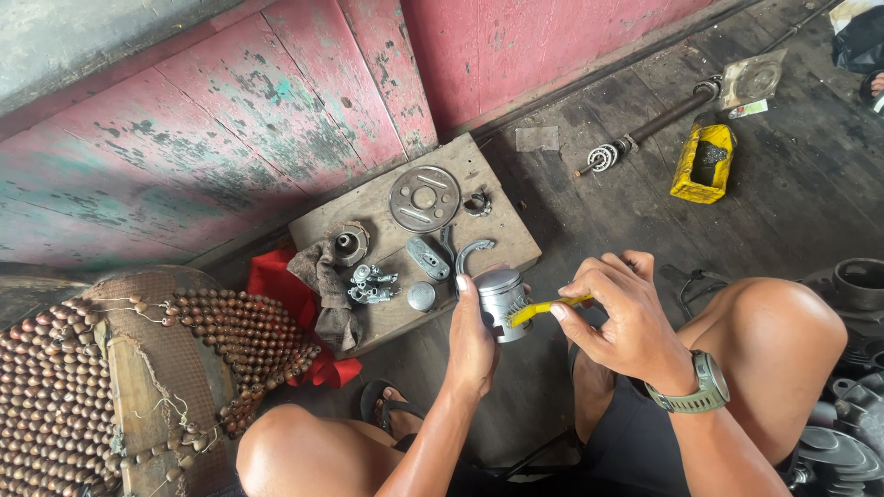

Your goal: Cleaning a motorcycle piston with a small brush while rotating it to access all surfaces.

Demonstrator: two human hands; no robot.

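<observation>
My left hand [471,342] grips a grey metal piston [500,293] held over the dark floor, thumb up along its side. My right hand [615,308], with a grey-green watch on the wrist, holds a yellow-handled brush [545,308] whose bristles touch the piston's side. Both hands are between my bare knees, just in front of a wooden board [505,232].
The board carries a round metal disc [424,198], a small carburettor [371,284], curved metal parts and a dirty rag [330,293]. A beaded seat cover [110,368] lies left. A yellow tray [703,162], a shaft [656,123] and engine parts [852,368] lie right.
</observation>
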